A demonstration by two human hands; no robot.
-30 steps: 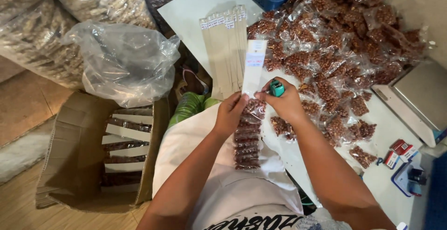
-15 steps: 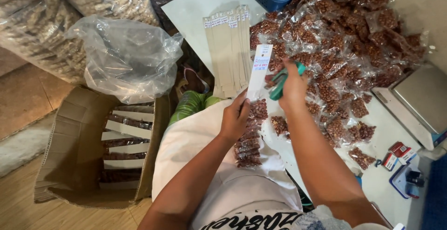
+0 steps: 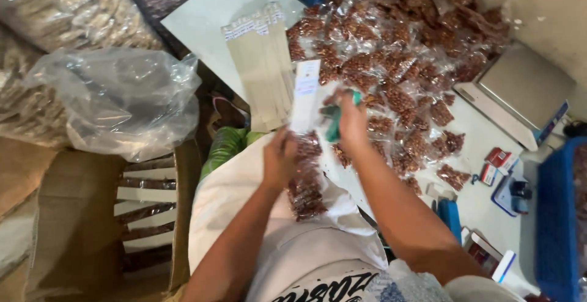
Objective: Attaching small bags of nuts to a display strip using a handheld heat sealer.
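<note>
My left hand point(image 3: 280, 156) rests on a long card strip point(image 3: 304, 94) hung with small clear packets of brown nuts point(image 3: 306, 180), which lies across my lap. My right hand point(image 3: 351, 118) is closed around a green stapler point(image 3: 333, 123) and hovers just right of the strip's white upper part. A pile of loose nut packets point(image 3: 403, 63) covers the white table point(image 3: 202, 18) beyond my right hand. A stack of blank card strips point(image 3: 260, 69) lies on the table to the left of the strip.
A cardboard box point(image 3: 73, 216) at lower left holds finished strips. A crumpled clear bag point(image 3: 122, 103) sits above it, with bulk bags point(image 3: 55, 27) behind. A scale point(image 3: 520, 91) stands at right, near small red boxes point(image 3: 495, 158) and blue baskets point(image 3: 559, 216).
My right hand with the stapler has moved from over the strip out to its right and slightly up. My left hand has stayed on the strip.
</note>
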